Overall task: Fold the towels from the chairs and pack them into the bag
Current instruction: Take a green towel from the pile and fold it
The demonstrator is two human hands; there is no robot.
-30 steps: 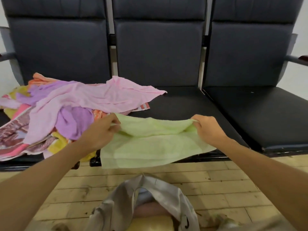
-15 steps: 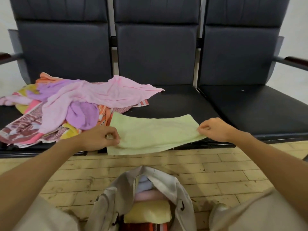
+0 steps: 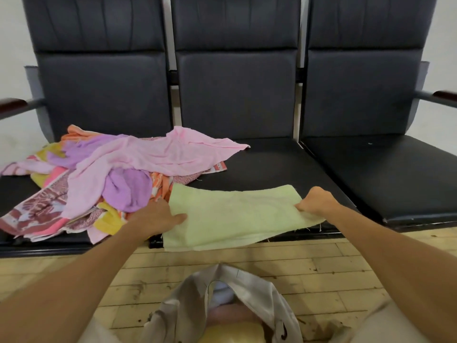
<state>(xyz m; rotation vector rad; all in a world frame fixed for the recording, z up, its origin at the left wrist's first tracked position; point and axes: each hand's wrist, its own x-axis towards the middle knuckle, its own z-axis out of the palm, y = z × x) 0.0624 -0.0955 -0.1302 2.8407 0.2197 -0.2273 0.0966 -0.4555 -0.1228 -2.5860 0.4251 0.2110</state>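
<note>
A pale green towel [image 3: 235, 216], folded in half, lies flat on the front of the middle chair seat [image 3: 267, 167], its near edge hanging over the seat rim. My left hand [image 3: 155, 216] rests on the towel's left edge with the fingers laid flat. My right hand [image 3: 315, 200] pinches the towel's right edge in curled fingers. A heap of unfolded towels [image 3: 99, 174], pink, purple, orange and yellow, covers the left seat and spills onto the middle one. The grey bag [image 3: 222, 310] stands open on the floor below me, with folded towels inside.
Three dark chairs stand in a row against the wall; the right seat [image 3: 385, 174] is bare. Armrests [image 3: 442, 97] jut out at both ends. Wooden floorboards [image 3: 321, 268] lie between the chairs and the bag.
The green towel was folded over toward me and laid flat on the seat. My left hand went from pinching its corner to lying flat on the left edge; my right hand slid to the right edge.
</note>
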